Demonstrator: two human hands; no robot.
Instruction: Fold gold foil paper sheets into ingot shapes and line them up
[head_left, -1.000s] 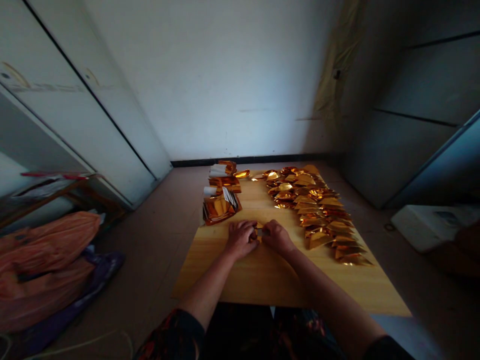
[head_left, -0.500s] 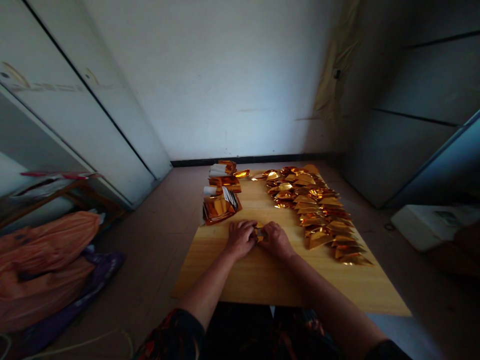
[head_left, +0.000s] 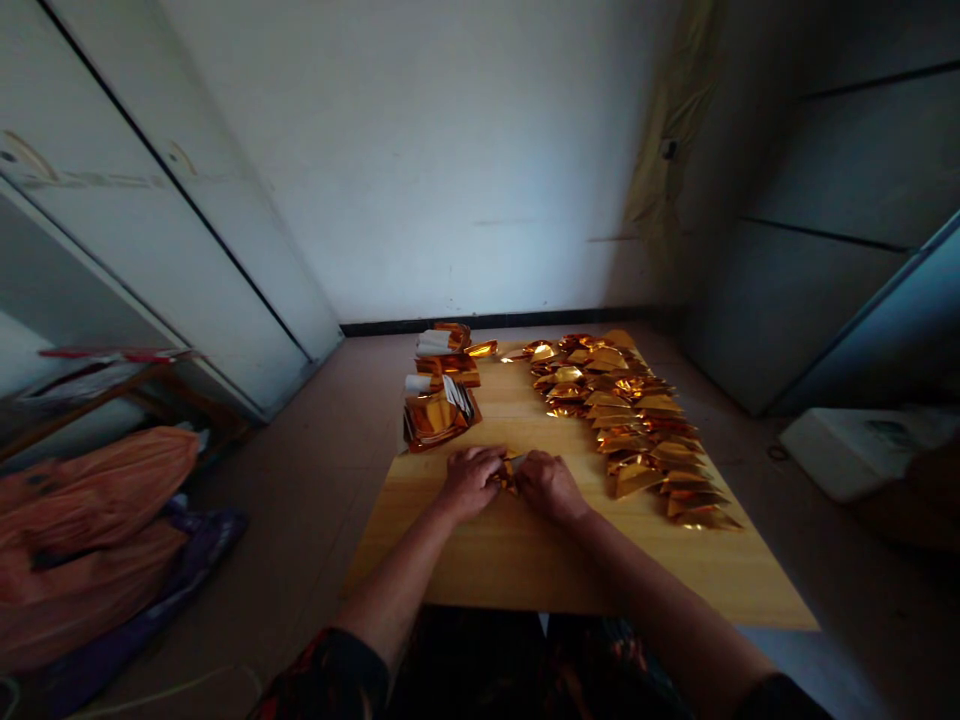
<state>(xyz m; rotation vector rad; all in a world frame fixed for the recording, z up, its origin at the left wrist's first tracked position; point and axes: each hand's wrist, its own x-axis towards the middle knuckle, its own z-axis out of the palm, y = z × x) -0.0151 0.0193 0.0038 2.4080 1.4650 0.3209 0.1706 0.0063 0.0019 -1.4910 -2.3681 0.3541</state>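
Between my two hands is a small piece of shiny gold foil paper (head_left: 509,474), partly hidden by fingers. My left hand (head_left: 474,480) grips its left side with bent fingers. On the other side, my right hand (head_left: 551,487) is closed on its right part, knuckles up. Both hands rest low over the wooden board (head_left: 517,560). Ahead and to the left lies a stack of gold foil sheets (head_left: 433,418) with white undersides showing. To the right, rows of folded gold foil paper pieces (head_left: 641,430) overlap along the board.
Smaller foil bundles (head_left: 446,368) lie at the board's far left. A white wall (head_left: 465,200) stands behind it. Pale cabinets (head_left: 172,200) are on the left, with orange bags (head_left: 97,540) on the floor. A white box (head_left: 840,452) sits at the right.
My left hand has shifted slightly left, away from the right hand. More of the foil paper shows between them, now turned and creased differently.
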